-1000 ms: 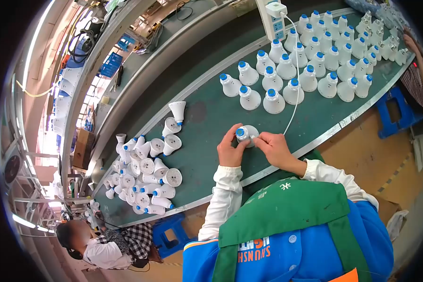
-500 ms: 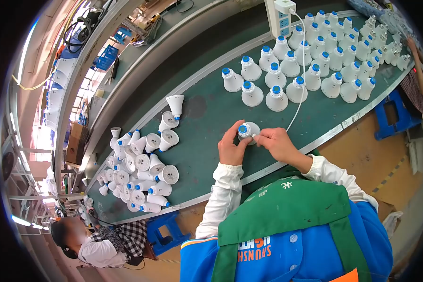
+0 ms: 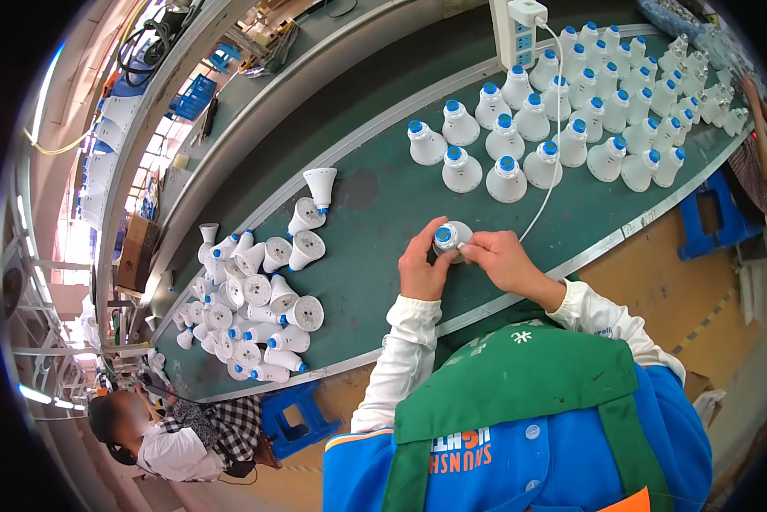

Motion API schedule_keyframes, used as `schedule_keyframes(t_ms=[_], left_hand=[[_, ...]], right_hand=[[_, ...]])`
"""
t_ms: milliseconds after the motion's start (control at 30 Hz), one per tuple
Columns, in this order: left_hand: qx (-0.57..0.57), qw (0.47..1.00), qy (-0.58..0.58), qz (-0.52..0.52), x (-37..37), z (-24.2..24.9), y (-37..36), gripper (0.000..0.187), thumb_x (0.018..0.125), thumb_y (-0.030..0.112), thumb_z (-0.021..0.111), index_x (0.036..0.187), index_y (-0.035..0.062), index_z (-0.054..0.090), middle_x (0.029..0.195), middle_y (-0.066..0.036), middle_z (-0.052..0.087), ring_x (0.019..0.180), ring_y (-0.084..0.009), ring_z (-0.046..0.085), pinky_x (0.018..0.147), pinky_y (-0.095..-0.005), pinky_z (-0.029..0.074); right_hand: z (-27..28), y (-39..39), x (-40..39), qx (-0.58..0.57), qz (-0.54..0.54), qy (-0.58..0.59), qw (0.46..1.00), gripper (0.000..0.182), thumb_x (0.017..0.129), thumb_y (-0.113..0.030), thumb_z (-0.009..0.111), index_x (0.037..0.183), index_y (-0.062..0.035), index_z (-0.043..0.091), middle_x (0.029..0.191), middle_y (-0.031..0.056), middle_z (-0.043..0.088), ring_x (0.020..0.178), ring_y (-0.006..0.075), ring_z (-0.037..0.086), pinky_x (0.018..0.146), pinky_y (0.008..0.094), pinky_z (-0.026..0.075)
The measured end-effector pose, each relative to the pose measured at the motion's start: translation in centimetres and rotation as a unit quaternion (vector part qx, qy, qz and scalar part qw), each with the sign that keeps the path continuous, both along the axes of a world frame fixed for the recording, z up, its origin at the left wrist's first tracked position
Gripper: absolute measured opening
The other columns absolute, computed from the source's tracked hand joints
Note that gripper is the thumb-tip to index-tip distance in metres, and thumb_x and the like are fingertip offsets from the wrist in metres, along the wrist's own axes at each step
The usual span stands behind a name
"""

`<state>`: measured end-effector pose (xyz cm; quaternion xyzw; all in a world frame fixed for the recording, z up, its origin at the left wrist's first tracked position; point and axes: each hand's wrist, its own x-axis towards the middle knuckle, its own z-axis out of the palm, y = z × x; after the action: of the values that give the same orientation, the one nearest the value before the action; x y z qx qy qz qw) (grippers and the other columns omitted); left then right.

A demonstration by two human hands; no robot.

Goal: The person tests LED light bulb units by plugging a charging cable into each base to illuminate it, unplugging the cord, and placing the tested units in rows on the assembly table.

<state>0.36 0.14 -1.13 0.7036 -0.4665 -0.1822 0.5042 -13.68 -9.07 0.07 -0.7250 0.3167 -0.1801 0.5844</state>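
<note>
My left hand (image 3: 424, 263) holds a white bulb-shaped part with a blue cap (image 3: 452, 236) between thumb and fingers, its capped end facing up, over the green work surface (image 3: 375, 239). At the part's right side, my right hand (image 3: 496, 259) has its thumb and forefinger pinched together at the end of a white cable (image 3: 540, 205). What exactly the pinch holds is too small to make out. Beyond my hands, several similar blue-capped parts (image 3: 505, 181) stand upright in rows.
A loose heap of blue-capped white parts (image 3: 255, 290) lies on the left. A white power strip (image 3: 515, 38) stands at the far edge. Blue stools (image 3: 294, 420) are below the table. One person (image 3: 174, 448) sits lower left; another's arm (image 3: 755, 98) shows at the right edge.
The view has shifted slightly. Both hands keep the same grip at the part. The seated person's arm at the lower left has moved up toward the table.
</note>
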Motion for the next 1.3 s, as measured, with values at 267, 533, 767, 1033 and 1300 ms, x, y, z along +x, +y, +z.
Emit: schedule_keyframes(t_ms=[267,533,767,1033,1300], left_hand=[[-0.029,0.999,-0.027,0.022,-0.8,-1.3,0.2,0.055,0.073,-0.004,0.066,0.125,0.0036,0.051,0.12,-0.014,0.06,0.11,-0.0279,0.059,0.092,-0.0345,0.047],[0.015,0.999,0.007,-0.039,-0.5,-0.1,0.3,0.068,0.069,-0.009,0.066,0.132,0.0049,0.046,0.125,-0.014,0.057,0.115,-0.027,0.057,0.096,-0.0347,0.045],[0.029,0.998,0.045,-0.038,-1.0,0.3,0.3,0.073,0.068,-0.014,0.061,0.136,0.0033,0.041,0.13,-0.014,0.054,0.119,-0.0224,0.052,0.101,-0.0337,0.041],[0.001,0.999,0.028,-0.015,-1.0,-0.8,0.2,0.067,0.069,-0.01,0.064,0.132,0.0051,0.046,0.125,-0.013,0.057,0.115,-0.0255,0.056,0.095,-0.034,0.045],[-0.006,1.0,0.018,-0.005,-1.1,-0.9,0.2,0.065,0.069,-0.01,0.065,0.129,0.0068,0.049,0.122,-0.014,0.059,0.111,-0.0276,0.059,0.091,-0.0341,0.048]], right_hand=[[-1.1,1.9,-2.6,-0.356,0.0,-0.02,0.934,0.019,0.085,-0.02,0.061,0.073,-0.0057,0.057,0.056,0.0107,0.055,0.057,0.0288,0.053,0.068,0.0386,0.036],[-0.7,2.6,-2.4,-0.318,0.023,-0.01,0.948,0.023,0.086,-0.017,0.059,0.067,-0.0058,0.053,0.054,0.0118,0.054,0.053,0.0312,0.051,0.067,0.0393,0.037],[-0.9,2.5,-2.1,-0.307,0.026,-0.013,0.951,0.022,0.085,-0.018,0.06,0.068,-0.0051,0.055,0.056,0.0128,0.056,0.054,0.0329,0.053,0.067,0.0417,0.039],[-0.3,2.4,-1.6,-0.275,-0.005,-0.029,0.961,0.021,0.086,-0.018,0.06,0.07,-0.0045,0.056,0.058,0.0122,0.056,0.053,0.0347,0.051,0.057,0.0413,0.04],[-0.3,2.6,-1.3,-0.281,-0.018,-0.027,0.959,0.022,0.087,-0.018,0.058,0.069,-0.0055,0.056,0.056,0.0119,0.054,0.052,0.0353,0.052,0.055,0.0428,0.041]])
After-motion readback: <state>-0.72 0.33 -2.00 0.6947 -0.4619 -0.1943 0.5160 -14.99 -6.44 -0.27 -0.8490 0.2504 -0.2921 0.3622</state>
